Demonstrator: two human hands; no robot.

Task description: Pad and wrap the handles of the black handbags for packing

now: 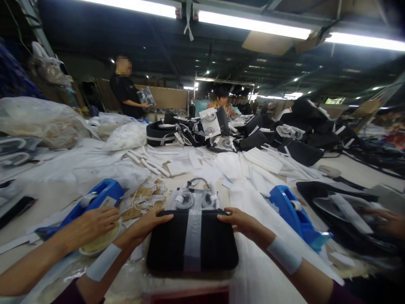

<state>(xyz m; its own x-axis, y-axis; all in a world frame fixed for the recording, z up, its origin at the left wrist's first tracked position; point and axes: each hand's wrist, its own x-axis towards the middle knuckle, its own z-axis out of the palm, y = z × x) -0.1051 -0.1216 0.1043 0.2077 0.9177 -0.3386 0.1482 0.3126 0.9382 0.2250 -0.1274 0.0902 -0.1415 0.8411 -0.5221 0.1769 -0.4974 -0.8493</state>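
1. Because left hand (158,220) and right hand (236,220) grip the bag (167,245) only near its top corners, thumbs in front, a slip of either could tip it.
2. Another person's hand (103,219), at a bowl (95,252), lies close beside the left forearm (128,238); a bump might jolt the hold.
3. Bag: black, rounded lower corners, pale strip (192,240) down its middle; wrapped coils (185,200) above the top edge.
4. Position: before the person, between two blue dispensers (295,221). Cannot tell whether it touches the tabletop (344,162).
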